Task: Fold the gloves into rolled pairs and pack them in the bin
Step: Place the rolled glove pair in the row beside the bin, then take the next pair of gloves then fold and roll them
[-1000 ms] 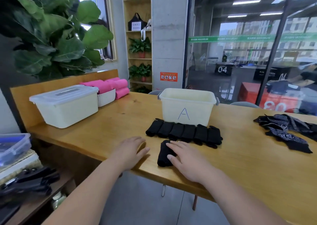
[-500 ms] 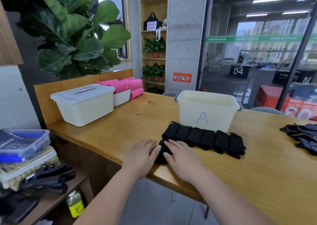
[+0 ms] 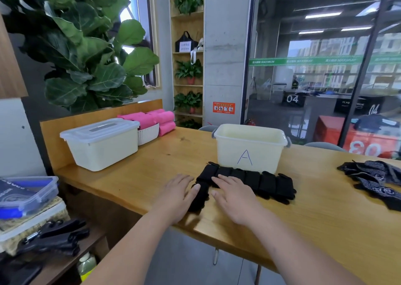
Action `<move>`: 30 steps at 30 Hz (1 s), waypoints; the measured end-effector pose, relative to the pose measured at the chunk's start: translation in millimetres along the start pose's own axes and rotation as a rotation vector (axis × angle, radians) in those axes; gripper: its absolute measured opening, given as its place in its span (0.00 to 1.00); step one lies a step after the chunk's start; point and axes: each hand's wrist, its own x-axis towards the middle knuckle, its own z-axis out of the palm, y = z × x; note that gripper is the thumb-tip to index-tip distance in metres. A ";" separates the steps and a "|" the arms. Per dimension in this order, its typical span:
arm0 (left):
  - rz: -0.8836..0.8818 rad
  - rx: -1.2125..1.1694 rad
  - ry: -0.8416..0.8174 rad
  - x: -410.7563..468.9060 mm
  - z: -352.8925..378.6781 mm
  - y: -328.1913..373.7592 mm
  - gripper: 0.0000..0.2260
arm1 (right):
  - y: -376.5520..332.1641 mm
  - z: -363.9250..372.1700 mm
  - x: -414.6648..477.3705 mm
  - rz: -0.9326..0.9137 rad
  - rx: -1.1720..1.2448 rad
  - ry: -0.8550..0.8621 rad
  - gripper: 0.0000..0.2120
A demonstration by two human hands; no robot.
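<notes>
A cream bin marked "A" stands open on the wooden table. Directly in front of it lies a row of several black rolled glove pairs. One more black glove roll lies nearer the table's front edge, between my hands. My left hand lies flat with straight fingers, its thumb touching the roll's left side. My right hand lies flat to the roll's right, fingers reaching onto the near end of the row. A heap of loose black patterned gloves sits at the far right.
A lidded cream box stands at the table's back left, beside a white basket with pink rolled towels. A large plant rises behind. A low shelf on the left holds a clear blue-lidded container and black tools.
My left hand slid right until it touches the single roll. My right hand shifted off the roll to its right side. The camera view turned left and moved closer.
</notes>
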 end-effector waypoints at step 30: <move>0.556 0.057 -0.204 20.3 143.8 298.8 0.31 | 246.6 -83.6 -204.8 0.515 -0.124 0.105 0.30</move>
